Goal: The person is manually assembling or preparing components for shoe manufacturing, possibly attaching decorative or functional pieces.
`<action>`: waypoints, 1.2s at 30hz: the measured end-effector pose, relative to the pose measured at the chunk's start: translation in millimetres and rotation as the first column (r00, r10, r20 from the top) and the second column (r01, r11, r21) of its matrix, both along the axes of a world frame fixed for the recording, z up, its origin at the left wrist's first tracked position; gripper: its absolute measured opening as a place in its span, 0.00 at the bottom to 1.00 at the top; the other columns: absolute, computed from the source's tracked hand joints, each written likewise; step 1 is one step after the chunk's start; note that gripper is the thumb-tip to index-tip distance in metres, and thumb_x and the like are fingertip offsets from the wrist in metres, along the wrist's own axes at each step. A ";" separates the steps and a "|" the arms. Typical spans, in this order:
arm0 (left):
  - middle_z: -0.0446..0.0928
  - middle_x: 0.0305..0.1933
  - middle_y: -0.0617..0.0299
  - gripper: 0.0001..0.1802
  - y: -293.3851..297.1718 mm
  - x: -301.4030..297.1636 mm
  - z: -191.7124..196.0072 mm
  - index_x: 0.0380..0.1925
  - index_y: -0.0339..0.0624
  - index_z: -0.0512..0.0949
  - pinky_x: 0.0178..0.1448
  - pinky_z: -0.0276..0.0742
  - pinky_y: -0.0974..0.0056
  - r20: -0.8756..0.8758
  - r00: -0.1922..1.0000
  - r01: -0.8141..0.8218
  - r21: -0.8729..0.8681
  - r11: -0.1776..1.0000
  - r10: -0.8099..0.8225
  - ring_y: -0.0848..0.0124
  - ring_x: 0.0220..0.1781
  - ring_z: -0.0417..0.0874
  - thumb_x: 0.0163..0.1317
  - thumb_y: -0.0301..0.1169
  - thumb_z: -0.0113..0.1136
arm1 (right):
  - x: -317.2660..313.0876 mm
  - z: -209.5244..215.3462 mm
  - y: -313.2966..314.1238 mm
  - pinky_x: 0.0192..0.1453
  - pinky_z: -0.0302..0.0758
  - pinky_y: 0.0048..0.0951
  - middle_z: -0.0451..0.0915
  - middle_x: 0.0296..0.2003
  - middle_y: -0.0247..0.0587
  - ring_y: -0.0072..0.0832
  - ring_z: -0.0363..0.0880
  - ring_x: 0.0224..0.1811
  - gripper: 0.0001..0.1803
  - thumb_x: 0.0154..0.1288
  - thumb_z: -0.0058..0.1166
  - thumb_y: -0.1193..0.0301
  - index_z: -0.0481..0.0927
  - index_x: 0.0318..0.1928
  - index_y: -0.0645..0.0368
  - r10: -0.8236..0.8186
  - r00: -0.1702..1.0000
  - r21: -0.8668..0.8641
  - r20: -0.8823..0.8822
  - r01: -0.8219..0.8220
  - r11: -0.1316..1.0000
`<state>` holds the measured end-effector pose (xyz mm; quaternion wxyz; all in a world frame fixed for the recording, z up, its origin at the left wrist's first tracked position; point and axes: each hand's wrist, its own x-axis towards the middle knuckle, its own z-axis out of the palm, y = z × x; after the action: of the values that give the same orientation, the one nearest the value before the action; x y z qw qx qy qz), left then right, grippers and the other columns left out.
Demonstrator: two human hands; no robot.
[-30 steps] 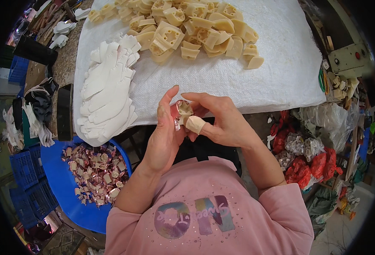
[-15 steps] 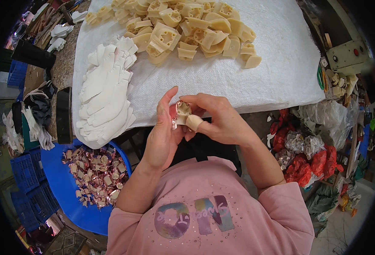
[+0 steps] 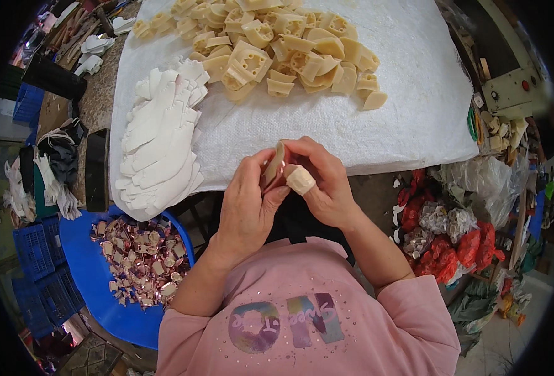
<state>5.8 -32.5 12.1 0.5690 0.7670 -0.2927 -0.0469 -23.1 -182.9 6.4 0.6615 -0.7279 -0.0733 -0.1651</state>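
Observation:
Both my hands meet in front of my chest, at the near edge of the white-covered table. Between them stands a small heel-shaped piece (image 3: 274,167), cream on its edge with some shiny pink at its side; much of it is hidden by fingers. My left hand (image 3: 247,202) is closed round its left side, thumb pressed up from below. The fingers of my right hand (image 3: 324,182) hold its top and right side. A beige wrap covers the right thumb. Farther off lies a heap of cream moulded pieces (image 3: 283,53), several with holes.
White flat strips (image 3: 158,141) lie overlapped at the table's left. Below them, a blue basin (image 3: 79,263) holds shiny pink-and-cream pieces (image 3: 148,257). Blue crates (image 3: 38,250) stand at far left. Red plastic bags (image 3: 440,260) and clear wrapping (image 3: 487,182) are heaped at right.
The piece has been turned: its hollow, holed side faced up before, and now it stands edge-up. My left fingers, spread before, have closed round it.

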 end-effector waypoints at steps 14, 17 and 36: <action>0.72 0.31 0.60 0.29 4.4 -1.0 18.2 0.46 0.38 0.73 0.31 0.70 0.71 0.189 0.981 0.022 0.073 0.997 -0.036 0.74 0.27 0.73 0.38 0.17 0.67 | 8.6 9.6 -31.3 0.24 0.67 0.21 0.74 0.21 0.32 0.18 0.71 0.22 0.07 0.60 0.52 0.70 0.74 0.30 0.62 0.327 0.902 0.069 -0.283 -0.320 0.945; 0.71 0.28 0.61 0.27 -1.0 -1.6 10.7 0.43 0.38 0.72 0.29 0.69 0.72 0.172 0.985 -0.011 0.047 0.999 0.003 0.74 0.24 0.71 0.38 0.18 0.68 | 5.6 2.5 -18.1 0.26 0.69 0.22 0.75 0.20 0.33 0.19 0.74 0.23 0.08 0.60 0.51 0.70 0.74 0.30 0.62 0.156 0.975 -0.113 -0.156 -0.174 0.978; 0.73 0.25 0.58 0.26 -20.5 -6.8 -7.6 0.32 0.37 0.65 0.27 0.73 0.69 0.363 0.890 -0.290 -0.012 0.957 0.274 0.69 0.23 0.78 0.37 0.26 0.74 | -7.6 -10.5 3.7 0.40 0.72 0.24 0.76 0.38 0.36 0.20 0.73 0.37 0.12 0.70 0.43 0.66 0.74 0.44 0.60 0.313 0.910 0.721 -0.271 -0.023 0.692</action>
<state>-1.0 -53.0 4.5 0.4899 0.8086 -0.2769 0.1718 -30.7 -179.2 -4.1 0.9020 -0.4277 0.0548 0.0239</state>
